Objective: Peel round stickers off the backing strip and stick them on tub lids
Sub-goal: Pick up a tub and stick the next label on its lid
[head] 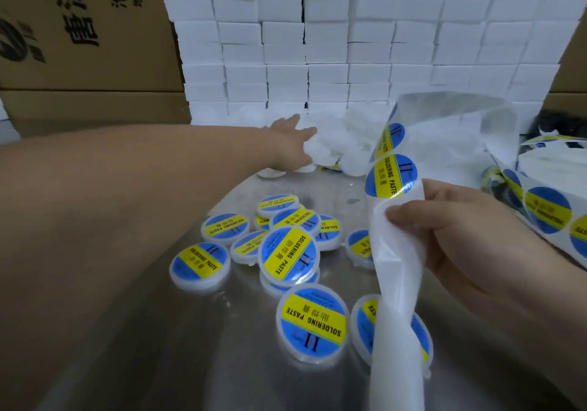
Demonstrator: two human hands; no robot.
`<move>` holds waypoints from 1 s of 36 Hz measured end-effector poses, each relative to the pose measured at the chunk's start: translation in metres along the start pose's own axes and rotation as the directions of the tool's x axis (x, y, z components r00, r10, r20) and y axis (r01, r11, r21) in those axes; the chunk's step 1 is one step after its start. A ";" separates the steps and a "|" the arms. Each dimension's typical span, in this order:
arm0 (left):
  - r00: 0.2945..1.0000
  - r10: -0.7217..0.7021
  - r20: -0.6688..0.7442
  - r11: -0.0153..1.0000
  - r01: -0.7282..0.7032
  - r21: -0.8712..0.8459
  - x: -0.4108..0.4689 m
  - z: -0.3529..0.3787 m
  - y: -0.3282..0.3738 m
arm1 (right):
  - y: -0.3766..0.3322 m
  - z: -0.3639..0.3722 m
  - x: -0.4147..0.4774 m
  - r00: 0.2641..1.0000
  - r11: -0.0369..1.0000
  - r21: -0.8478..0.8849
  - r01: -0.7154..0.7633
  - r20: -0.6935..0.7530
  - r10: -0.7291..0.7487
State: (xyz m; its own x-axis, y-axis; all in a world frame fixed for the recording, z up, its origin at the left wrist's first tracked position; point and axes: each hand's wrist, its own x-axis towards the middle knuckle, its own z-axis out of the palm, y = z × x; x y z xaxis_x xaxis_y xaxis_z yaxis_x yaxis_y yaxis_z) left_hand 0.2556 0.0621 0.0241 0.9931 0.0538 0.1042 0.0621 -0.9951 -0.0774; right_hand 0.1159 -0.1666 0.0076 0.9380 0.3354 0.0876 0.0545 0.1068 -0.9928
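My left hand (pixel 290 143) reaches far across the metal table (pixel 222 363) to a heap of plain white tubs (pixel 333 147), fingers spread over them. My right hand (pixel 451 236) grips the white backing strip (pixel 397 299), which curls up and over. Two blue-and-yellow round stickers (pixel 386 175) sit on the strip just above my fingers. Several tubs with stickers on their lids (pixel 287 253) lie scattered in the middle of the table, one large (pixel 313 323) close to me.
A wall of stacked white boxes (pixel 349 39) stands at the back. Cardboard cartons (pixel 79 29) fill the left. More sticker strip (pixel 546 210) lies coiled at the right edge.
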 end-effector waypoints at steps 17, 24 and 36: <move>0.983 -0.083 -0.163 0.977 0.047 -0.210 0.036 0.013 0.014 | -0.001 0.001 -0.001 1.000 0.999 -0.048 0.025 -0.007 -0.025; 0.984 -0.076 -0.162 0.965 0.032 -0.260 0.027 0.011 0.021 | 0.000 0.000 0.000 0.999 0.998 -0.058 0.033 -0.002 -0.033; 0.919 -0.334 -0.211 0.492 -0.021 -0.870 -0.054 -0.048 0.031 | 0.002 0.001 0.000 0.999 0.999 -0.044 0.020 0.050 -0.018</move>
State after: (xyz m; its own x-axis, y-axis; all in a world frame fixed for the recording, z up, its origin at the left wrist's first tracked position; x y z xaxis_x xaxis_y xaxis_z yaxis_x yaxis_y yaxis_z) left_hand 0.1987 0.0245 0.0634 0.8707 0.3643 0.3305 -0.0767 -0.5631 0.8229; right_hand 0.1151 -0.1654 0.0061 0.9185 0.3800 0.1094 0.0883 0.0725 -0.9935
